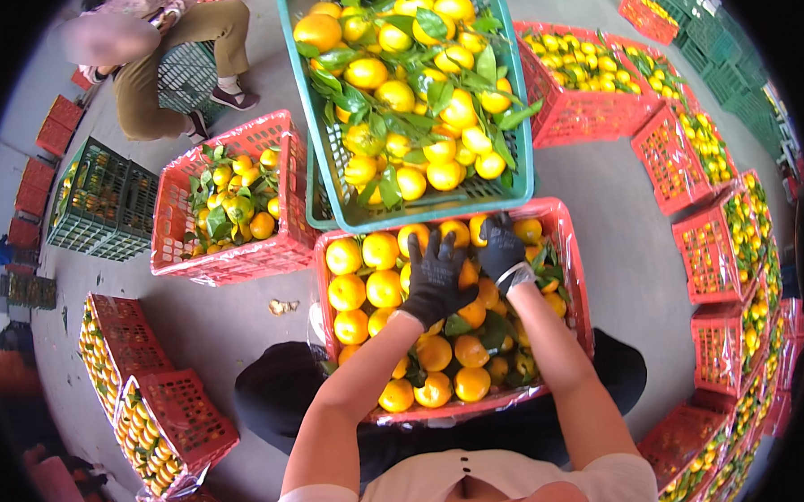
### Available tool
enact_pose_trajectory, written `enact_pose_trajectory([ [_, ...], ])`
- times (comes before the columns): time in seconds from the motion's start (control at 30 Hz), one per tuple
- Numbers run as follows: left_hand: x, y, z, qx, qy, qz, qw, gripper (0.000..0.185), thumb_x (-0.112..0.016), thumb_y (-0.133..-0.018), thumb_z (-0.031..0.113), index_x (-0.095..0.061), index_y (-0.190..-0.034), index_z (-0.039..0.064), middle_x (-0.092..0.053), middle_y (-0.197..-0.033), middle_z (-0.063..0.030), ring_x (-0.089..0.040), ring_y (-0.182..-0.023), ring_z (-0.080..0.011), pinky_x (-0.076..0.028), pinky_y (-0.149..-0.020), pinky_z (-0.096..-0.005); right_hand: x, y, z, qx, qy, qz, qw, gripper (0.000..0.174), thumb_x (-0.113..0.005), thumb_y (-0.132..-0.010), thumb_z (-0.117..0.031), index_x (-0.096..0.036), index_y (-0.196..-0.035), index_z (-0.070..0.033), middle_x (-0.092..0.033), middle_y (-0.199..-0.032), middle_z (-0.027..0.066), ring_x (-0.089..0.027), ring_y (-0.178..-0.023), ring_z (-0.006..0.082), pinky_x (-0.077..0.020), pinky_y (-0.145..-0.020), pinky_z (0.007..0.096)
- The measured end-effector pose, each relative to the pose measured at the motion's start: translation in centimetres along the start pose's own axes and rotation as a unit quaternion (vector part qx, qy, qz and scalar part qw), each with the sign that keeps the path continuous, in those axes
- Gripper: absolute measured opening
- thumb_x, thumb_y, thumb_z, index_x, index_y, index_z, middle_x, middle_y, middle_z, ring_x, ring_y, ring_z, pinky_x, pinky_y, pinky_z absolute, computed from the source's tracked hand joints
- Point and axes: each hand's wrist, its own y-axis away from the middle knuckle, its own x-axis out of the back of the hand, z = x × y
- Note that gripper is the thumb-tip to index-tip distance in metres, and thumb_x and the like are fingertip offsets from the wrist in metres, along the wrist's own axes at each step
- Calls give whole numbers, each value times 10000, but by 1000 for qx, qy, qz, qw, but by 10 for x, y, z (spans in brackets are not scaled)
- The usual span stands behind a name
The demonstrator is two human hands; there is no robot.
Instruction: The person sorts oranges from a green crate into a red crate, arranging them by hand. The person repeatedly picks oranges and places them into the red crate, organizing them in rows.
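Observation:
A red plastic crate (577, 277) lined with clear film stands before me, between my knees. Mandarins (346, 292) sit in neat rows on its left side, while fruit with green leaves shows lower down on the right. My left hand (437, 280), in a black glove, rests over the fruit near the middle with its fingers apart. At the crate's far side my right hand (503, 246), also gloved in black, has its fingers curled against a mandarin (478, 230). The gloves hide part of the fruit beneath them.
A green crate (529, 158) of leafy mandarins stands just beyond, atop another green crate (317, 187). To the left is a red crate (234, 262) holding leafy fruit. Filled red crates (670, 152) curve along the right. A seated person (179, 72) is at upper left.

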Motion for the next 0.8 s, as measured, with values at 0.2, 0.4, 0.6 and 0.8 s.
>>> enact_pose_trajectory([
  [0.2,3,-6,7,-14,-31,-6,999,753,-620,-754,554,-431,-1400,217,-344,-1492,-184,-240,-1398,-431,-48,-1088,-680,7,-11,9,9,16,-54,998,279,-640,-747,-128,-550,-1006,-77,-521,-1246,229,-587,-1002,435,-495,-828,502],
  [0.4,0,-3,-3,-20,-2,0,1000,777,-595,-773,565,-375,-1443,240,-317,-1510,-186,-178,-1417,-436,-46,-1087,-677,104,-99,-66,228,98,-17,969,379,-680,-783,-242,-610,-1133,-115,-661,-1004,118,-651,-915,329,-519,-821,434],
  [0.6,-13,-3,4,-49,21,67,996,758,-621,-767,558,-418,-1420,233,-381,-1452,-215,-255,-1379,-462,-110,-1079,-692,146,-230,-33,86,278,5,957,625,-549,-812,-94,-401,-1418,-141,-428,-1434,175,-537,-1217,316,-457,-978,433],
  [0.8,-19,6,-5,-31,55,93,994,780,-616,-759,628,-455,-1404,220,-388,-1443,-201,-221,-1397,-456,-82,-1087,-690,167,-145,-36,119,27,43,992,736,-789,-727,-318,-464,-1339,-68,-624,-1200,156,-601,-1113,317,-490,-917,394],
])
